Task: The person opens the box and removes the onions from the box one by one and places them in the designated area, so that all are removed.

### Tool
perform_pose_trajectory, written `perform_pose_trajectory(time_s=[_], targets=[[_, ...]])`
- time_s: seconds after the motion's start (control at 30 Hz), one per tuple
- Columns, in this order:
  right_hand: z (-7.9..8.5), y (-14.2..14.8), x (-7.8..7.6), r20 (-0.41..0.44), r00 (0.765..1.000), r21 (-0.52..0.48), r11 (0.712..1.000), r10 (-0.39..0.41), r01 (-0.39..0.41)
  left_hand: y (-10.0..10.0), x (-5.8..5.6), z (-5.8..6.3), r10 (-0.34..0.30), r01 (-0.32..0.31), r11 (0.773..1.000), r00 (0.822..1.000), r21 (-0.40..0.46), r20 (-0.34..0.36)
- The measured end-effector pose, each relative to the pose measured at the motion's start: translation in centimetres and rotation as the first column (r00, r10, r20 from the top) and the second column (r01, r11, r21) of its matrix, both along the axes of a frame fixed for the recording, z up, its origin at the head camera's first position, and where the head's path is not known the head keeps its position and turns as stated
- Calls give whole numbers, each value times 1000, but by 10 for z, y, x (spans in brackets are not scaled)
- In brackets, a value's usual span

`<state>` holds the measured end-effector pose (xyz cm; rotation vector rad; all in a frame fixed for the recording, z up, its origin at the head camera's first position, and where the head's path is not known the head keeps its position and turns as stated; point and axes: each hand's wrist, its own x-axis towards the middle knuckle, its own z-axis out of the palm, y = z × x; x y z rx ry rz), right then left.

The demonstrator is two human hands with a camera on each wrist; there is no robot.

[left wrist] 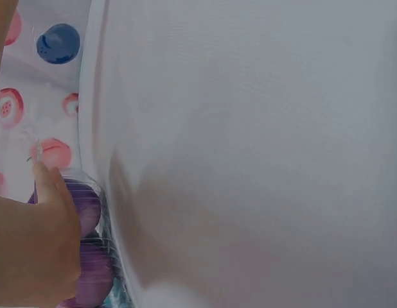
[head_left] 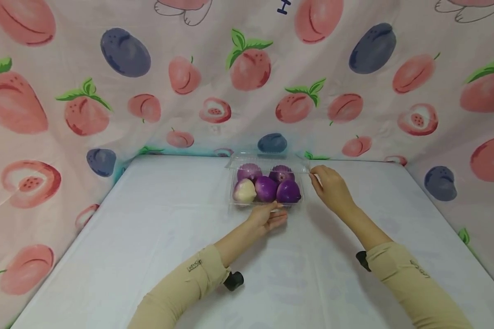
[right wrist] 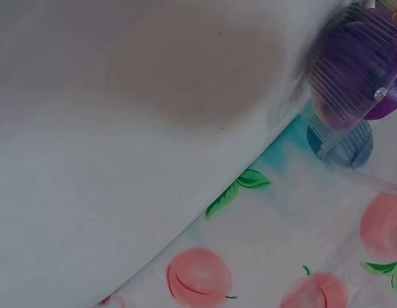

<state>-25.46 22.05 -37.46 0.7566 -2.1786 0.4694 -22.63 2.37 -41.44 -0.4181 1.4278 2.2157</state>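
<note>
A clear plastic box [head_left: 232, 194] with a hinged lid [head_left: 267, 162] stands near the back of the table. In it lie several round purple vegetables that look like onions [head_left: 265, 188], and a pale one [head_left: 244, 191] at the front left. The lid is raised and tilted at the back. My right hand [head_left: 333, 189] pinches its right corner between thumb and fingers. At the box's front rim my left hand [head_left: 267, 217] touches the edge, its other fingers extended to the right below. In the left wrist view, a hand [left wrist: 41, 250] partly covers the onions [left wrist: 96, 273].
A white cloth covers the table [head_left: 181, 237]. Behind the box and along both sides hangs a fruit-printed curtain [head_left: 214, 59], close to the box's back. Dark wrist cameras [head_left: 233, 280] sit under the sleeves.
</note>
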Motion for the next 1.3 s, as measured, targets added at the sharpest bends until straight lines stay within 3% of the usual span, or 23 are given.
perform_pose_trajectory(time_s=[0.23, 0.3, 0.37, 0.4, 0.43, 0.47, 0.53, 0.6, 0.63, 0.7, 0.73, 0.8, 0.87, 0.97, 1.0, 1.13, 1.23, 1.3], targets=[[1, -3, -2, 117, 993, -143, 988, -34, 50, -10, 16, 4, -152, 147, 985, 987, -89, -58], [2, -4, -2, 149, 988, -187, 980, -47, 75, -17, 22, 6, -208, 190, 969, 972, -158, -109], [3, -5, -3, 181, 982, -228, 969, -49, 90, -26, 27, 10, -263, 199, 942, 937, -270, -228], [3, -6, -3, 195, 980, -251, 963, -45, 94, -31, 28, 12, -289, 183, 924, 909, -336, -301], [4, -7, -4, 208, 977, -273, 957, -40, 97, -37, 28, 14, -314, 149, 903, 868, -403, -383], [5, -8, -4, 217, 975, -293, 951, -33, 98, -42, 27, 16, -338, 96, 876, 821, -472, -460], [6, -9, -6, 223, 975, -335, 938, -15, 91, -55, 23, 19, -375, -48, 820, 707, -570, -600], [7, -10, -8, 211, 977, -369, 926, -1, 81, -67, 18, 21, -406, -186, 759, 613, -624, -677], [7, -10, -9, 202, 979, -380, 922, 0, 78, -74, 14, 21, -422, -242, 730, 577, -639, -700], [8, -10, -11, 180, 984, -398, 915, 3, 70, -85, 7, 21, -452, -337, 664, 531, -668, -717], [8, -10, -12, 168, 986, -406, 911, 2, 67, -91, 3, 20, -468, -374, 630, 517, -681, -717], [8, -10, -15, 154, 988, -423, 904, -1, 67, -100, -6, 19, -491, -419, 568, 518, -708, -700], [9, -9, -17, 146, 989, -443, 894, 3, 63, -107, -14, 16, -513, -434, 510, 540, -743, -668], [10, -10, -21, 141, 990, -469, 881, 6, 62, -115, -24, 13, -550, -407, 450, 576, -795, -605], [10, -10, -22, 140, 990, -477, 877, 5, 63, -117, -27, 12, -562, -392, 438, 583, -809, -586], [12, -12, -29, 152, 988, -516, 853, -2, 81, -121, -38, 9, -617, -328, 413, 586, -850, -526], [15, -13, -33, 180, 984, -543, 834, 1, 99, -122, -45, 7, -648, -247, 393, 609, -886, -457], [16, -14, -36, 205, 979, -549, 828, 3, 113, -121, -48, 5, -666, -196, 368, 627, -909, -405]])
